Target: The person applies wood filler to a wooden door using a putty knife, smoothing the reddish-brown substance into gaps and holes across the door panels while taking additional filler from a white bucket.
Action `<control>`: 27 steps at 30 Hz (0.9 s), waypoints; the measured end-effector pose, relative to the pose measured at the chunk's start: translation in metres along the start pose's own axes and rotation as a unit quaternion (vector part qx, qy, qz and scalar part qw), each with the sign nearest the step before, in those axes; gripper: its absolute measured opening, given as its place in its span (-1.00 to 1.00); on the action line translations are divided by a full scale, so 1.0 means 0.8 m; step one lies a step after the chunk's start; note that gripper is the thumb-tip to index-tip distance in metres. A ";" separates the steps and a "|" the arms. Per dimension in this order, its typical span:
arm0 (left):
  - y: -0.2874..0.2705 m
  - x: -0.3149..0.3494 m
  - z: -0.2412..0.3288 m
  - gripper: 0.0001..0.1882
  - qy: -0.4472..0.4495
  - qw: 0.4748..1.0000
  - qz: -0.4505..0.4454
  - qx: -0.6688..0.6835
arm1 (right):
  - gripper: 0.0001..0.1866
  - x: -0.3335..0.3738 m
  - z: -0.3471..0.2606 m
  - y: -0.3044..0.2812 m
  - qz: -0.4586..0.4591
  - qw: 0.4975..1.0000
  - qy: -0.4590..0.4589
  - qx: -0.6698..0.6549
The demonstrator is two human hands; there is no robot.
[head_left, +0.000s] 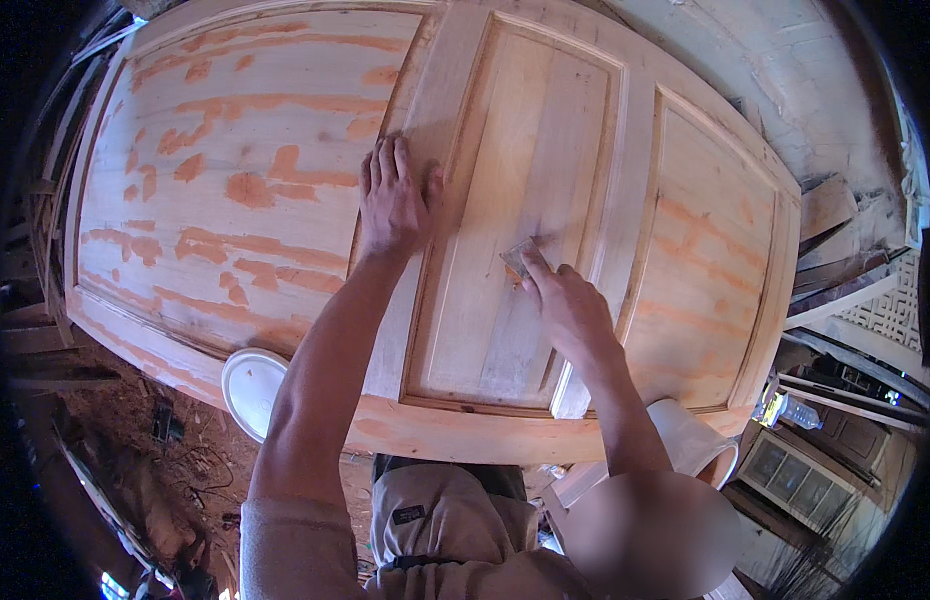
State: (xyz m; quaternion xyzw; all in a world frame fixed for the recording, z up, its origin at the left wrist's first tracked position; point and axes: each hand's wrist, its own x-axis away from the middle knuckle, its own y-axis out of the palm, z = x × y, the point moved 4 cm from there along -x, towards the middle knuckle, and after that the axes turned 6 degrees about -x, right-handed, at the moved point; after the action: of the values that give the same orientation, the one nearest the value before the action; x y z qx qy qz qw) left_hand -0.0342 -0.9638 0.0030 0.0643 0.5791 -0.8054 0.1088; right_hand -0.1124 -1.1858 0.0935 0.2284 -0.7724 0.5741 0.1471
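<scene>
A large pale wooden panel door (640,150) lies before me, with orange filler smeared in streaks over its left and right panels. My right hand (573,312) is closed round a small flat putty knife (515,260), its blade against the narrow middle panel (500,200). A little orange filler shows at the blade; the grip is mostly hidden by my fingers. My left hand (395,200) rests open on the door, on the rail between the left and middle panels, holding nothing.
A round white lid (253,393) sits by the door's near left edge. Beside my right forearm is a whitish bucket (697,440). Wood scraps (835,250) and a clear plastic bottle (800,412) are at the right. Brown ground with debris (185,455) lies at the lower left.
</scene>
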 end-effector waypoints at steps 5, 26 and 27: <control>0.000 -0.001 0.000 -0.33 0.003 1.000 -0.005 0.011 | -0.51 0.023 0.002 0.020 -0.081 0.995 0.055 -0.030; -0.002 0.001 -0.007 -0.32 -0.004 1.000 0.012 0.020 | -0.52 0.074 0.036 0.035 -0.012 0.993 0.076 -0.087; -0.004 -0.001 -0.004 -0.32 -0.004 1.000 0.013 0.023 | -0.54 0.071 0.036 0.020 0.021 0.992 0.044 -0.116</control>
State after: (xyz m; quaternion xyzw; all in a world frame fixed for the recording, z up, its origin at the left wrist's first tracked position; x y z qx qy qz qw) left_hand -0.0344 -0.9594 0.0048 0.0718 0.5588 -0.8174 0.1202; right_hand -0.1682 -1.2194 0.0993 0.1680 -0.8309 0.4934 0.1945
